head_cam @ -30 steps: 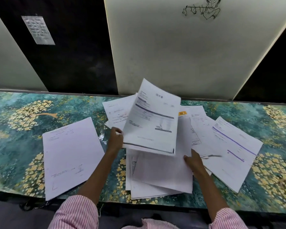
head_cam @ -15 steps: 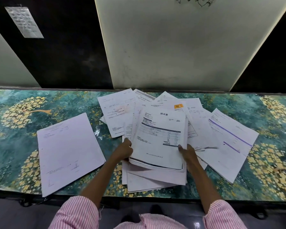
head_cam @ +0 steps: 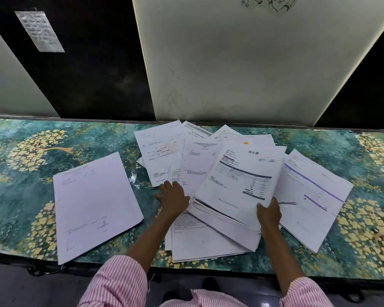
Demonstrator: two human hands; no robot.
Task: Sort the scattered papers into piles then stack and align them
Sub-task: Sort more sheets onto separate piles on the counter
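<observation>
White printed papers lie scattered on a green and gold patterned table (head_cam: 20,196). A separate neat pile (head_cam: 93,202) lies at the left. In the middle, a tilted stack topped by an invoice sheet (head_cam: 242,178) rests on other sheets, and my right hand (head_cam: 268,214) grips its near right corner. My left hand (head_cam: 172,198) lies flat with spread fingers on the loose sheets (head_cam: 162,149) left of that stack. A sheet with a purple line (head_cam: 315,196) lies at the right. More sheets (head_cam: 200,242) lie under my forearms near the front edge.
A pale wall panel (head_cam: 253,63) rises right behind the table, with dark panels on both sides. A small printed notice (head_cam: 39,31) hangs at the upper left. Bare table shows at the far left and far right.
The invoice stack, held up in my left hand a second ago, has come down and shifted right. My right hand now grips it; my left hand has let go and rests on the sheets.
</observation>
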